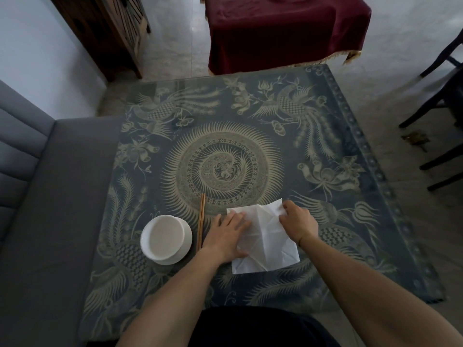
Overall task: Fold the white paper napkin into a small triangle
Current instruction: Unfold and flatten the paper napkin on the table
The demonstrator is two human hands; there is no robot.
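Note:
The white paper napkin (pixel 266 242) lies unfolded and creased on the patterned table (pixel 250 121), near the front edge. My left hand (pixel 226 237) rests flat on the napkin's left side, fingers spread and pressing it down. My right hand (pixel 298 222) is at the napkin's far right corner, with the fingers curled and pinching that corner, which is lifted slightly off the table. The left part of the napkin is hidden under my left hand.
A white bowl (pixel 165 239) stands left of my left hand. A pair of wooden chopsticks (pixel 201 221) lies between the bowl and my hand. A grey sofa (pixel 50 196) borders the table's left side. Dark chair legs (pixel 441 146) stand at the right.

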